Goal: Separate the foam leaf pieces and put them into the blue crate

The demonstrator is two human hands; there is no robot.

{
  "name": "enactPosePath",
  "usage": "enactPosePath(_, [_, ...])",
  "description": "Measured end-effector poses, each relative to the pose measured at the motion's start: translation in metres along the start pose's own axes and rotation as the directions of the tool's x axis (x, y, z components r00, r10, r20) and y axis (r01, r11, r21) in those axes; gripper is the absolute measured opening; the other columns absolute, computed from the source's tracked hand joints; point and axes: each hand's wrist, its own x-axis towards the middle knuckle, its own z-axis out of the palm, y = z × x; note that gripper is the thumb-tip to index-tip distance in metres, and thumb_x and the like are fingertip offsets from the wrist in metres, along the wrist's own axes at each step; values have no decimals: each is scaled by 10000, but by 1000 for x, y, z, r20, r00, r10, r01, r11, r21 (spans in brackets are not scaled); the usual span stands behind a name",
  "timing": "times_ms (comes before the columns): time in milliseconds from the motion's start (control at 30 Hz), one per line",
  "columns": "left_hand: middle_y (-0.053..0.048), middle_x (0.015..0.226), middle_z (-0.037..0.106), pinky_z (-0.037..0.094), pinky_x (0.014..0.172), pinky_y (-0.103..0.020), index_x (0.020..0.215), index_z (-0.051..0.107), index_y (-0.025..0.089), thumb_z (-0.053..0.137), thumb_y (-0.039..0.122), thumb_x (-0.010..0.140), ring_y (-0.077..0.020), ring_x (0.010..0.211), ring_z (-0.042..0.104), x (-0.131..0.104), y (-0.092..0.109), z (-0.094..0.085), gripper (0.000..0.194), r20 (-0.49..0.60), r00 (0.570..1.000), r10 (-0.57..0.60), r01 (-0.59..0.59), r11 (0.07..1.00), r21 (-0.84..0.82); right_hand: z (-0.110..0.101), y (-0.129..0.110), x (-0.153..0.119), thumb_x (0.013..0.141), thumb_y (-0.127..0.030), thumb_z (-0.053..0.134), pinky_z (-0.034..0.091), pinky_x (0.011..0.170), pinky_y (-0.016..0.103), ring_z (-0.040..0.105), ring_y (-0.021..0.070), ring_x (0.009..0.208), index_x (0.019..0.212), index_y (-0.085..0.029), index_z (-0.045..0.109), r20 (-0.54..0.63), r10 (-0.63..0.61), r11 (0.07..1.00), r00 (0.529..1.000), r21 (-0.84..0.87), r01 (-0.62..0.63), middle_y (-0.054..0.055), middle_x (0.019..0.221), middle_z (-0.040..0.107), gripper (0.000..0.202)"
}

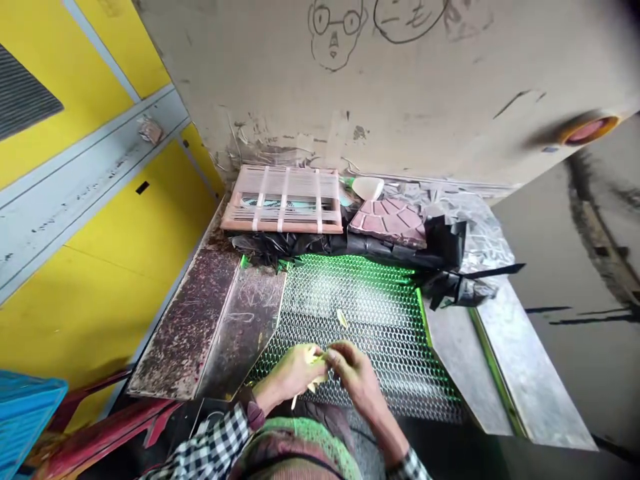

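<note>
Over the near end of a metal mesh belt [360, 360], my left hand [293, 373] is closed around several thin, pale yellow leaf-shaped pieces [314, 360]. Their ends stick out between and below the fingers. Close against it, my right hand [353, 370] has thumb and index finger pinched together at the edge of one of these pieces; the exact contact is partly hidden by the fingers. A single pale yellow leaf-shaped piece [342, 318] lies by itself on the mesh, ahead of both hands.
Metal side plates [250, 307] flank the belt. Across its far end lie black plastic wrapping [320, 244], a taped frame [280, 175], a pinkish slab [387, 223] and a white bowl-like piece [368, 188]. A blue crate [30, 413] is at lower left, beside yellow panels [115, 267].
</note>
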Motion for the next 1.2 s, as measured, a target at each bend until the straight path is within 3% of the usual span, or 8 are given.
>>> enactPosePath(133, [30,649,591,315,448,-216,831,616,170,708,426,819,-87,487,456,10,2,2,272,34,999,20,-22,999,41,11,-2,-1,990,-540,571,434,636,269,575,168,701,843,-201,641,-23,-68,998,997,-9,68,24,768,653,376])
enactPosePath(267, [13,690,620,295,414,-205,958,648,161,719,608,796,-87,479,470,20,-9,-5,481,-30,1000,6,-10,994,-113,5,23,26,928,-632,549,405,529,276,551,175,571,841,-216,620,-106,139,990,985,40,-136,25,706,660,431])
enactPosePath(400, [10,703,601,303,410,-187,991,648,149,746,692,757,-84,497,500,19,-21,-10,599,-92,996,0,-22,972,-235,-6,28,42,945,-555,477,404,580,300,634,222,665,941,-225,677,-198,148,932,969,-300,-203,70,840,753,385])
enactPosePath(467, [14,713,591,312,419,-180,1021,642,151,731,703,782,-78,505,501,16,-23,-7,609,-132,991,16,-51,963,-266,-9,21,37,956,-546,474,409,602,309,642,232,705,1049,-225,678,-219,106,916,970,-357,-181,75,891,753,391])
enactPosePath(667, [45,685,544,311,413,-187,1058,632,162,703,638,844,-66,476,441,17,-19,15,527,-216,974,65,-130,943,-305,4,2,5,969,-644,548,409,537,273,523,159,582,846,-217,606,151,77,994,986,64,-87,0,693,605,448])
enactPosePath(833, [20,715,601,324,433,-190,1109,634,147,668,559,890,-69,489,457,20,-20,14,468,-331,942,49,-167,926,-338,5,15,8,935,-641,582,400,521,267,523,156,549,833,-218,592,-22,144,984,989,108,-141,-16,645,585,435])
enactPosePath(1033, [25,697,596,319,444,-186,1058,632,146,688,584,876,-64,490,456,18,-30,8,477,-317,945,84,-201,912,-359,-11,36,21,921,-609,561,363,510,266,528,172,578,816,-205,665,-115,107,984,988,-132,-122,17,675,636,430])
enactPosePath(1200, [16,696,613,306,435,-199,1171,646,136,718,586,851,-76,485,468,16,-39,17,557,-248,968,45,-133,927,-351,-11,43,17,876,-668,626,362,452,258,468,136,465,850,-214,596,-27,196,970,980,153,-190,-41,597,556,456])
